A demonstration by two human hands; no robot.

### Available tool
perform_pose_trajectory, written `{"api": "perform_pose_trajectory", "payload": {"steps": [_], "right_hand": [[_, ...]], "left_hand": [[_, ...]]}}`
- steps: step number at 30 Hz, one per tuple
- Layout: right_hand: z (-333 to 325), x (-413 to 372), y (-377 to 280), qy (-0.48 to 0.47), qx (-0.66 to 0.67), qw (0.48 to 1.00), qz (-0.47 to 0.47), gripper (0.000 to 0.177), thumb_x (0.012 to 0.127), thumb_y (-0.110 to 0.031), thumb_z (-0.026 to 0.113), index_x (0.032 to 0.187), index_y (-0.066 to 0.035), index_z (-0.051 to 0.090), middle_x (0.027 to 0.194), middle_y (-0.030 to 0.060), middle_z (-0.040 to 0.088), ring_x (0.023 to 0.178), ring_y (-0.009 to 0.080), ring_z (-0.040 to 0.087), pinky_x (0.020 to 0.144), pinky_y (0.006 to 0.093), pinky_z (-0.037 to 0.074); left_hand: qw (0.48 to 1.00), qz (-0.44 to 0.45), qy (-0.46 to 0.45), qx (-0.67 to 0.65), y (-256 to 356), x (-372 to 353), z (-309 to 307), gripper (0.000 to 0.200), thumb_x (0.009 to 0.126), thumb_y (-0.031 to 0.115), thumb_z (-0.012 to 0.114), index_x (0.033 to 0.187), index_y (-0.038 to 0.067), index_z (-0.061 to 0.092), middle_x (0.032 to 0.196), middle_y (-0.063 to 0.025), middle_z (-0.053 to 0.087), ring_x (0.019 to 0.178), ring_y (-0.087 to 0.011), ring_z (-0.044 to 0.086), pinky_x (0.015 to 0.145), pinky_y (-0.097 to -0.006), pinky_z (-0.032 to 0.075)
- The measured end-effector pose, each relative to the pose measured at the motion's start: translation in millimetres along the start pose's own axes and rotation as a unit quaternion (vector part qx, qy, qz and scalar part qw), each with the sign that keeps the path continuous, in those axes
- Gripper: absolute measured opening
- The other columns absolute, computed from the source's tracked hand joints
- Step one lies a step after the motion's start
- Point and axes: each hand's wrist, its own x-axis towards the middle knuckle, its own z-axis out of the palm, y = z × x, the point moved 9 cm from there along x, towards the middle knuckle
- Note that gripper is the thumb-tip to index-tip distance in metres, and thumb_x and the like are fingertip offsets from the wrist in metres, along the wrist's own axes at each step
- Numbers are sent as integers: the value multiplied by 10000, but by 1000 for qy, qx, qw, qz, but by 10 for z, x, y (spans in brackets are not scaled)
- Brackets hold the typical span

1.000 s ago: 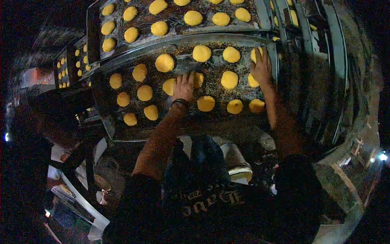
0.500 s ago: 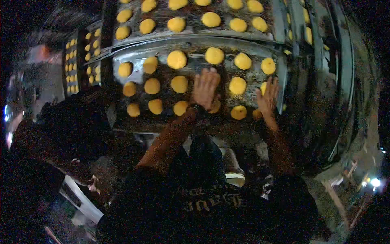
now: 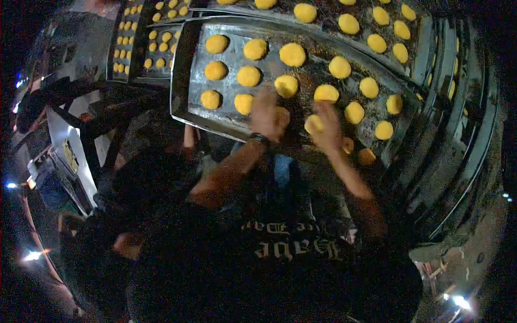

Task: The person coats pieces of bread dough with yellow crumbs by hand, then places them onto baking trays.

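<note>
Rows of round yellow dough pieces lie on a dark metal tray (image 3: 215,123) in front of me. My left hand (image 3: 267,114), blurred by motion, is low over the front row with its fingers stretched forward. A dough piece (image 3: 282,114) shows partly beside its thumb, and another dough piece (image 3: 243,104) lies just to its left. My right hand (image 3: 328,129), also blurred, has its fingers extended over the front of the tray. It partly covers a dough piece (image 3: 313,125), and a further dough piece (image 3: 326,93) lies just beyond its fingertips. Whether the palms touch the dough is hidden.
Behind is another tray (image 3: 280,17) of yellow pieces, with more trays (image 3: 164,74) at the far left. Metal tray edges (image 3: 458,145) stack up on the right. Another person in dark clothing (image 3: 145,183) is close on my left. Lighting is dim.
The view has turned, so the tray now sits tilted and farther right. Both hands have come closer together and moved to other dough pieces near the front edge.
</note>
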Motion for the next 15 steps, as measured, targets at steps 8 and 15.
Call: {"api": "perform_pose_trajectory", "payload": {"steps": [8,15], "right_hand": [[1194,-145,-366,-161,-168,973,14,653,667,-101,671,1275,-70,438,1205,149,413,1076,340,411,879,428,395],[925,-180,-591,-68,-61,996,7,717,705,-282,714,1329,-112,402,1346,153,354,1183,379,378,963,474,338]], "left_hand": [[971,-89,-196,104,-1434,-576,246,773,709,383,694,1318,65,338,1283,-175,394,1143,-378,405,964,-433,357],[961,-157,-198,114,-1359,-562,-269,785,677,407,716,1258,6,374,1243,-189,422,1108,-367,438,935,-431,376]]}}
